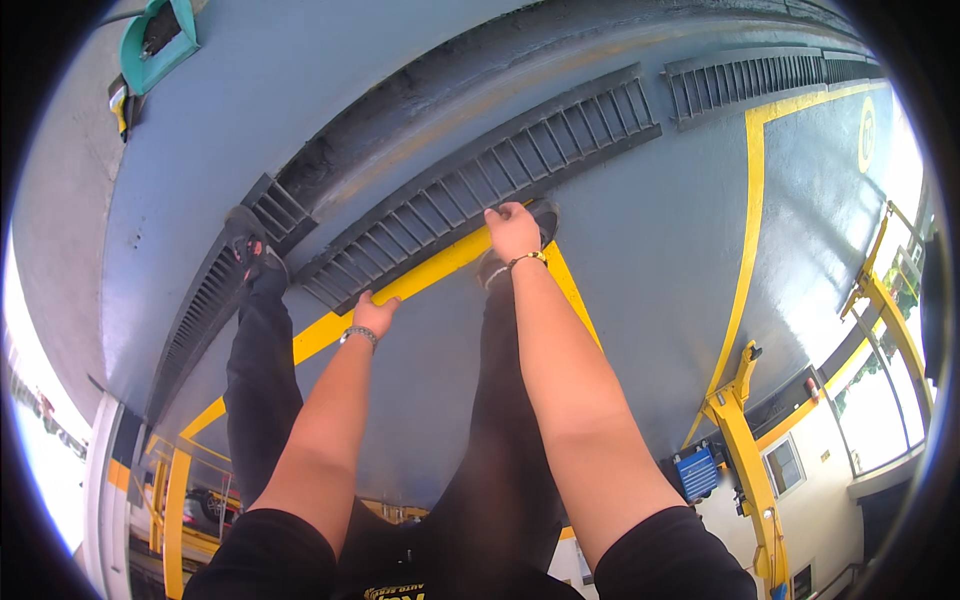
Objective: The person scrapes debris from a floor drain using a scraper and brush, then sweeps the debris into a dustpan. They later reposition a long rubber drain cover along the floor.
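Note:
A long dark metal drain grate point(478, 182) with crossbars lies slantwise in front of me, alongside an open floor channel point(400, 112). My left hand point(374, 316) is at its near edge towards the left end, fingers curled at the rim and thumb out to the side. Farther along that edge, my right hand point(514, 232) has its fingers bent round the rim near the middle. Fingertips of both hands are partly hidden. My right shoe point(545, 215) shows behind the right hand, close to the grate.
Other grates sit in the channel at the left point(205, 315) and far right point(745, 82). My left shoe point(250, 240) stands by the channel. Yellow lines point(752, 220) mark the grey floor. A teal dustpan point(160, 45) and a brush point(120, 105) lie far left. Yellow lift posts point(750, 460) stand right.

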